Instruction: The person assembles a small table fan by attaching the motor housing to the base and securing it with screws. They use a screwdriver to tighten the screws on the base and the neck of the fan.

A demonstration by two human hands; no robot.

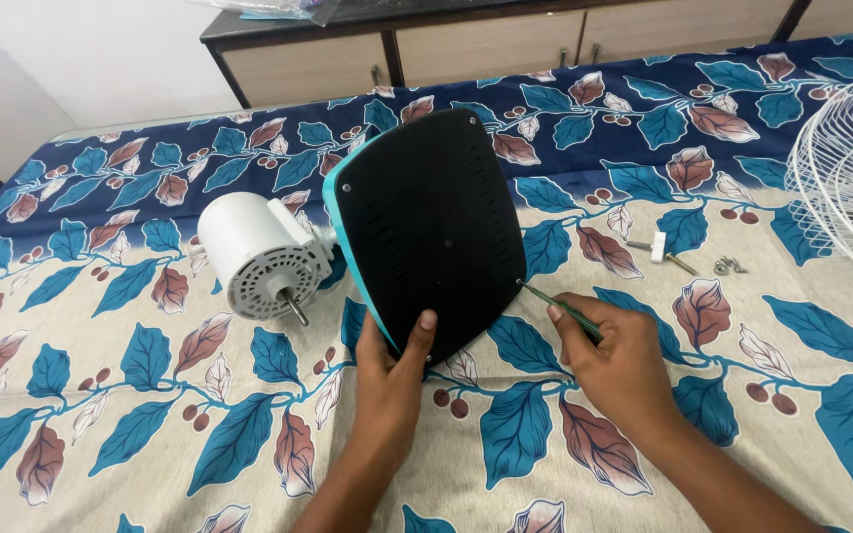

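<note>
I have my left hand (394, 367) clamped on the lower edge of the fan base (433, 229) — thumb pressed flat on its black underside, fingers hidden behind — holding it tilted up on the leaf-print cloth (130, 434). My right hand (616, 361) pinches a thin green-handled screwdriver (562, 307), its tip touching the base's right edge. The white motor (261, 255) lies just left of the base — a wire fan guard (851, 178) sits far right.
</note>
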